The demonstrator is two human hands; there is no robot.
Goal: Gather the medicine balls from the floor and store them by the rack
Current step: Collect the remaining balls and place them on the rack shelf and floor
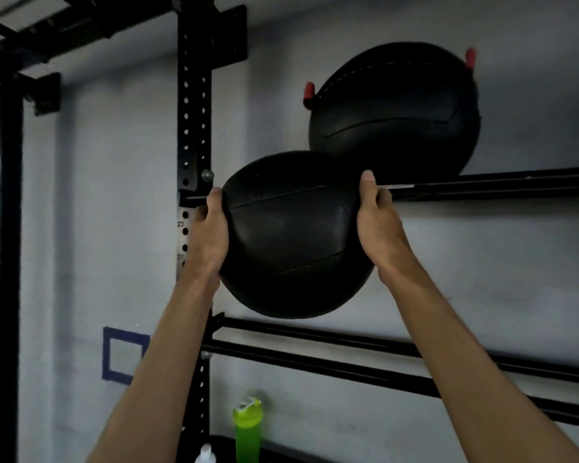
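Note:
I hold a black medicine ball (291, 235) up at chest height in front of the wall rack. My left hand (209, 233) grips its left side and my right hand (378, 225) grips its right side, thumbs on the near face. A second, larger black medicine ball (395, 111) sits on the upper pair of black rails (498, 185), just above and to the right of the held ball, and the two balls appear to touch. The fingers of both hands are mostly hidden behind the ball.
A black perforated upright (194, 111) stands left of the ball. A lower pair of rails (381, 359) runs below. Red hooks (309, 95) flank the stored ball. A green shaker bottle (247, 429) and a white bottle (205, 454) stand at the bottom. Blue tape square (124, 354) marks the wall.

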